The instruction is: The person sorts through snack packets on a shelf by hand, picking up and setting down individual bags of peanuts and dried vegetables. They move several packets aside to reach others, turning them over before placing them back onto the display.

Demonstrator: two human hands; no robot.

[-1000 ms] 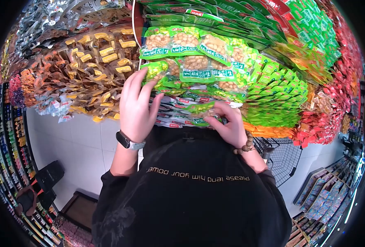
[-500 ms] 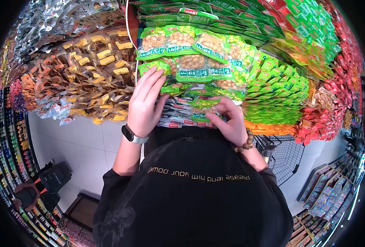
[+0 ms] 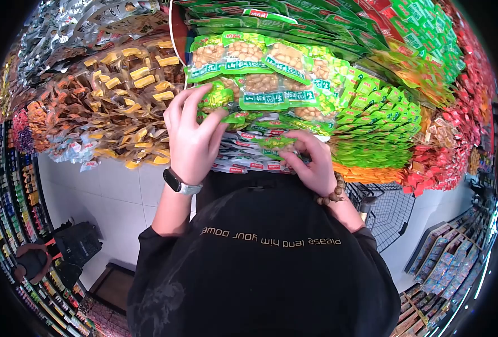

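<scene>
Green peanut packets (image 3: 263, 90) lie in overlapping rows in front of me. My left hand (image 3: 193, 135), with a dark-screened band on its wrist, is at the left edge of these rows, its fingers curved beside a bright green packet (image 3: 217, 96). Its thumb and fingers are apart. My right hand (image 3: 315, 160), wearing a beaded bracelet, pinches the edge of a small green packet (image 3: 277, 145) over the grey-white packets (image 3: 249, 164) at the near edge.
Brown snack packets with yellow labels (image 3: 131, 84) fill the left side. Light green packets (image 3: 378, 118) and red packets (image 3: 445, 160) are on the right. A black wire basket (image 3: 388, 216) stands below at right. A person (image 3: 33, 263) is at the lower left.
My left hand has drawn slightly left, and its fingers have bent and spread from the green packet. The small packet in my right hand has tilted flatter. The person at lower left has shifted slightly.
</scene>
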